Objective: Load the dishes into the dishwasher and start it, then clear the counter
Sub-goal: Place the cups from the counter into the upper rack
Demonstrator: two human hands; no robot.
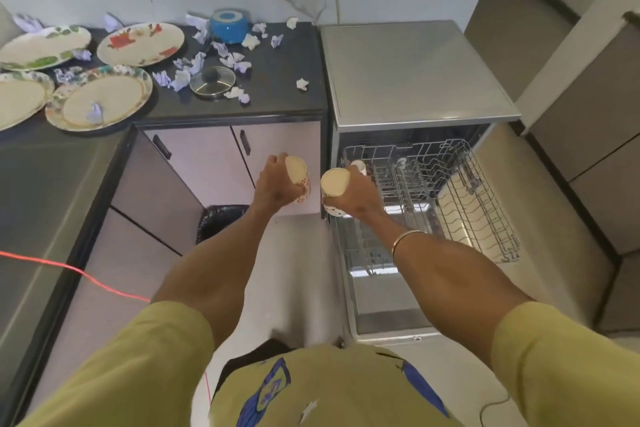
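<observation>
A: Start with the biggest thing; where does it stand?

B: The dishwasher [420,80] fills the right centre of the frame, door down, its upper rack [450,191] pulled out; the wire looks stiff and nearly bare, with one small white cup [360,166] at its left edge.

A: And the plates?

B: Four large plates [140,43] lie at upper left on the dark counter [277,94] among crumpled paper scraps [181,78]; they are probably rigid and breakable, best lifted by the rim; a glass lid [213,80] and blue pot [229,26] sit near them.

A: The hands?

B: At frame centre, the left hand [277,184] has its fingers wrapped round a patterned cup [298,177]; the right hand [360,192] clasps another cup [334,185] beside the rack's edge; both likely light, smooth ceramic, fragile, so gripping around the body suits them.
</observation>
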